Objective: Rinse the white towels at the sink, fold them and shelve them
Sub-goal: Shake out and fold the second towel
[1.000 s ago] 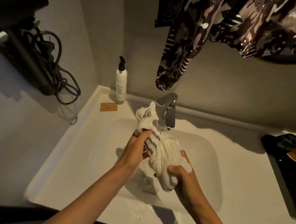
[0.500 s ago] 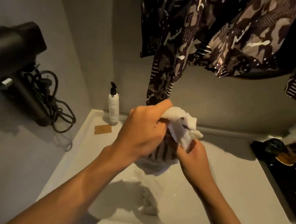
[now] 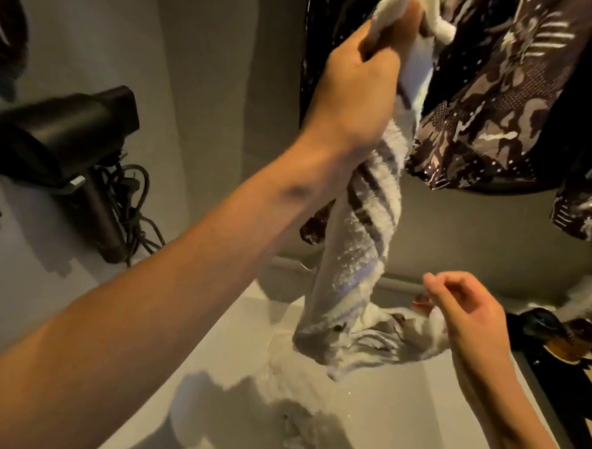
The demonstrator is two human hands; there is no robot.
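While my left hand (image 3: 354, 90) clamps the top end of the white towel (image 3: 362, 248) high above the basin, its fingers curled tight round the bunched cloth, the rest hangs down as a twisted, striped rope.

Item, right hand (image 3: 468, 319): low and to the right, fingers loosely curled, just beside the towel's spread lower end. Whether it pinches that hem I cannot tell; the fingertips are blurred.

Item, towel: wet by the look of it, lower end flared just above the sink (image 3: 397, 418), clear of the basin floor.

Step in hand, as I judge it: open the towel out after wringing. To do it well I would take a lower corner with the right hand, untwist rather than tug, and keep the drip over the basin, not over the desk (image 3: 520, 370).

Item, second pale cloth (image 3: 294, 426): lying in the basin bottom, likely the next one to rinse.

Item, patterned garment (image 3: 500, 97): dark, hanging right behind the raised hand and touching or nearly touching the towel. This is the main obstacle; a wide shake could snag or wet it.

Item, hair dryer (image 3: 58, 143): on the left wall with a coiled cord (image 3: 134, 212), well apart.

Item, dark objects (image 3: 563, 338): on the desk at right, near the right forearm.
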